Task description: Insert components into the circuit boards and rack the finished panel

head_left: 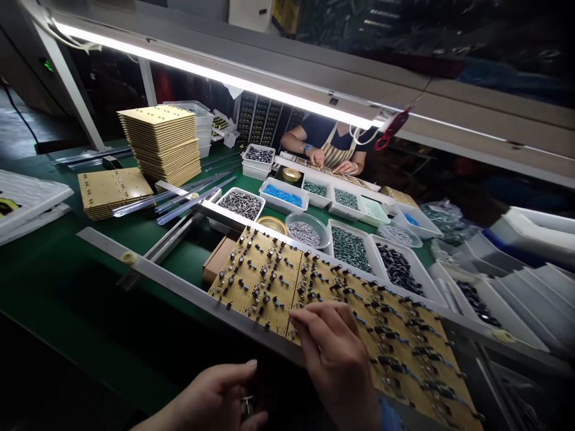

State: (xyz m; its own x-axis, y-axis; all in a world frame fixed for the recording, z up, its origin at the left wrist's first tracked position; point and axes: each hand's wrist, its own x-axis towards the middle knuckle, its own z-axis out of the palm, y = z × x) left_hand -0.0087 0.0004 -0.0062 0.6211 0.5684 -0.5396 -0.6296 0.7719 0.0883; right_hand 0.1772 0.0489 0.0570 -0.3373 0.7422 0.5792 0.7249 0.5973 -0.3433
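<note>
My right hand (336,353) is over the row of tan circuit boards (251,272), thumb and index finger pinched together just above a board's surface. Whatever sits between those fingertips is too small to make out. Below and to the left, in front of the rail, my left hand (218,395) is half curled, palm up. In its fingers lie small shiny, dark electronic components (247,406), partly hidden. Black cylindrical capacitors and blue parts stand on the boards, which rest side by side in a metal rail frame (179,294).
Behind the boards are white bins of black parts (399,266), green parts (350,248), blue parts (282,195) and silver parts (240,203). Stacked boards (159,146) stand back left. Across the bench a co-worker's hands (330,163) handle boards. A lamp (215,75) hangs overhead.
</note>
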